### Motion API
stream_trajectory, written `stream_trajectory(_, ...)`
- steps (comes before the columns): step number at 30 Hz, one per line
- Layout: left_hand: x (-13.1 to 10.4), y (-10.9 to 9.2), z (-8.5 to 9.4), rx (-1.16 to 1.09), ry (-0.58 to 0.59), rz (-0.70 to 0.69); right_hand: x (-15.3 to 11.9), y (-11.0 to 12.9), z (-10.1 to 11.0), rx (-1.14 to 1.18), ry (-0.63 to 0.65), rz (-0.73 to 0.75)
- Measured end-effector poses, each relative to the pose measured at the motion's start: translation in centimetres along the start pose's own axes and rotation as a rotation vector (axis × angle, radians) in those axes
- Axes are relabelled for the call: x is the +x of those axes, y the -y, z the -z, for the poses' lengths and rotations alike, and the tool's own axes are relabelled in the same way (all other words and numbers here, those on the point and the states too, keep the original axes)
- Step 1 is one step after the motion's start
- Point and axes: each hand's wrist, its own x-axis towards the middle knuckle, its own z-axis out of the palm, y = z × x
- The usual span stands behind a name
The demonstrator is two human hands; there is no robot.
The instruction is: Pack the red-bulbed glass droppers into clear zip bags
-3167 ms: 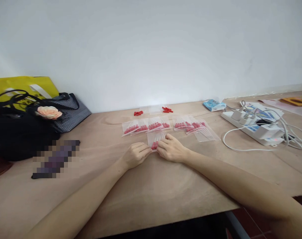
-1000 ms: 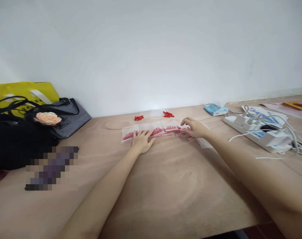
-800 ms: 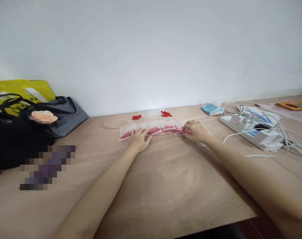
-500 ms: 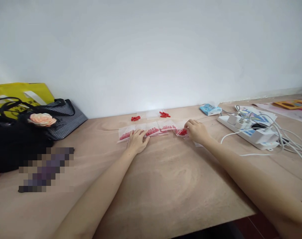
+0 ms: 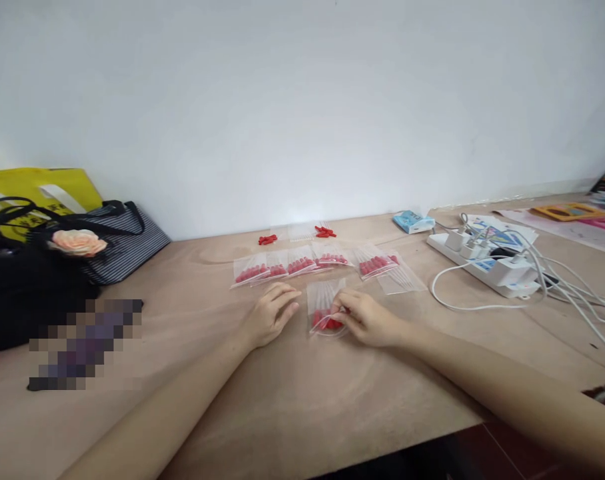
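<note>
A clear plastic bag (image 5: 326, 293) with red pieces in its lower part lies near the middle of the table. My right hand (image 5: 365, 317) pinches this bag at its lower right edge. Just left of it, my left hand (image 5: 272, 313) rests on the table, fingers apart and holding nothing. Behind my hands several similar bags (image 5: 302, 261) with red pieces lie overlapping in a row. More bags (image 5: 377, 263) are fanned out to the right. Two small piles of loose red pieces, a left one (image 5: 267, 239) and a right one (image 5: 325, 232), sit near the wall.
On the right are a white power strip (image 5: 482, 263) with plugs and cables, and a blue packet (image 5: 412, 221). Dark bags with a flower (image 5: 77, 243) and a yellow bag (image 5: 77, 187) stand at the left. A pixelated dark object (image 5: 90, 343) lies before them.
My right hand has moved toward me and left, bringing a bag out of the row. My left hand has come off the row and moved slightly nearer. The view has shifted a little.
</note>
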Motion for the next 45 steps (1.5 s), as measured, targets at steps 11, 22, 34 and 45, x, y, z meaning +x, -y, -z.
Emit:
stream_trajectory(11,-1.9,-1.6,1.5,-0.242,0.103,-0.173,1.0,-3.1,-0.4,0.063,-0.211,-0.309)
stream_trajectory(22,-1.8,-1.6,1.1,-0.263,0.073,-0.306,-0.5,-1.8,0.3,0.061,0.061,-0.049)
stream_trajectory(34,-1.4,-2.0,1.0,-0.125,0.004,-0.403,-1.0,-2.2,1.4,-0.057,0.181,0.093)
stream_trajectory(45,-0.7,-1.8,0.5,0.139,-0.093,-0.445,-0.8,-2.3,0.6,-0.156,0.141,0.146)
